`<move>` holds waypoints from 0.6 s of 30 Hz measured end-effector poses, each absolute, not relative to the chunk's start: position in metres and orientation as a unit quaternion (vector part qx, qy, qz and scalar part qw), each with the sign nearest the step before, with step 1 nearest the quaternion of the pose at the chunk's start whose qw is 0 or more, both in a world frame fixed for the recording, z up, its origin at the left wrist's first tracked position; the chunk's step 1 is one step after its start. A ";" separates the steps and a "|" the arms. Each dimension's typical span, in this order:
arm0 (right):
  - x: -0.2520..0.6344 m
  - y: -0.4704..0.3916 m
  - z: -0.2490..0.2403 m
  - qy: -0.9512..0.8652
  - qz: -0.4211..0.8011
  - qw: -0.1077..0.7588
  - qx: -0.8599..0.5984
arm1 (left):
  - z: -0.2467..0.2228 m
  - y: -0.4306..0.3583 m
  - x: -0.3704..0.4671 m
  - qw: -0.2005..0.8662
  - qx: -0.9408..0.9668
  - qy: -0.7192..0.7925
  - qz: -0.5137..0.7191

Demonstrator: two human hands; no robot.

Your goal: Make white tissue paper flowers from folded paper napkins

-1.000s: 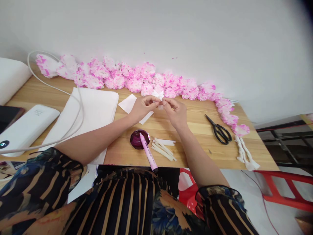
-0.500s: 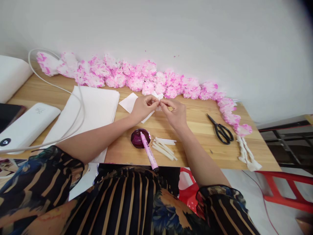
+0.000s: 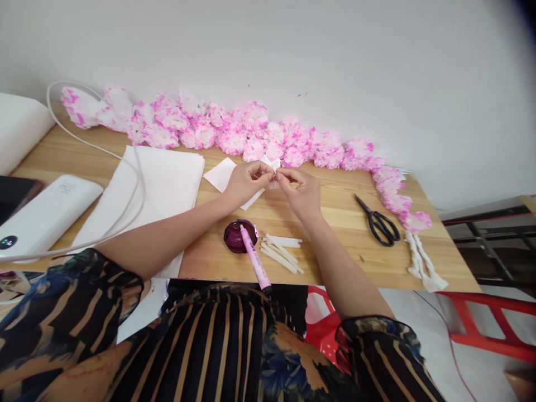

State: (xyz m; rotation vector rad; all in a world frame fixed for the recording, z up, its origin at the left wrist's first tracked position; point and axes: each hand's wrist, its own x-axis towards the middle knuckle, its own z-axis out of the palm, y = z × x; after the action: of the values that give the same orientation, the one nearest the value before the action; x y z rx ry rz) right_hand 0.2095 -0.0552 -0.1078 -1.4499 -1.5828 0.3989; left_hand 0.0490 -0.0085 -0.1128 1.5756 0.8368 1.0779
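Note:
My left hand [image 3: 248, 181] and my right hand [image 3: 302, 191] meet over the middle of the table, fingertips pinched together. Between them is a small piece of white tissue paper [image 3: 272, 163], gathered at the fingers; its lower part is mostly hidden. Beneath my left hand lie cut white paper squares [image 3: 221, 174]. Closer to me, a pink marker [image 3: 255, 259] leans on a small dark purple dish [image 3: 235, 237]. Beside it is a little pile of thin white sticks [image 3: 281, 254].
Pink and white paper flowers [image 3: 232, 134] line the wall side of the table. Black scissors [image 3: 379, 220] lie to the right. On the left are a stack of white paper [image 3: 163, 173], a white power bank [image 3: 50, 215], a dark phone [image 3: 17, 195] and a looping white cable [image 3: 90, 146].
My right hand has shifted very slightly right, its fingertips still at the white tissue paper. Everything on the table stays in place.

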 end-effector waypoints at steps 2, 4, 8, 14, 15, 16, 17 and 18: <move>0.210 -0.055 -0.109 -0.651 0.142 0.453 -0.592 | -0.112 -0.009 0.049 0.480 0.669 0.355 0.442; 0.211 -0.055 -0.110 -0.664 0.115 0.440 -0.594 | -0.112 -0.010 0.049 0.457 0.680 0.369 0.438; 0.211 -0.055 -0.111 -0.676 0.092 0.424 -0.595 | -0.111 -0.010 0.050 0.454 0.673 0.383 0.441; 0.210 -0.054 -0.111 -0.646 0.150 0.456 -0.594 | -0.115 -0.006 0.050 0.558 0.611 0.338 0.448; 0.211 -0.053 -0.111 -0.641 0.154 0.461 -0.593 | -0.116 -0.005 0.050 0.575 0.600 0.331 0.447; 0.211 -0.053 -0.111 -0.637 0.157 0.465 -0.594 | -0.116 -0.005 0.050 0.589 0.591 0.325 0.445; 0.211 -0.053 -0.111 -0.634 0.157 0.468 -0.595 | -0.117 -0.005 0.050 0.600 0.585 0.319 0.443; 0.211 -0.053 -0.111 -0.632 0.158 0.470 -0.596 | -0.117 -0.005 0.049 0.607 0.581 0.316 0.441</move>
State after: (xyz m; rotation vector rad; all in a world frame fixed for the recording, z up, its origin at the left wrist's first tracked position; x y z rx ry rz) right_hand 0.2115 -0.0527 -0.1110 -1.4609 -1.5481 0.3867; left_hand 0.0495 -0.0048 -0.1165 1.3434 0.7306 1.0198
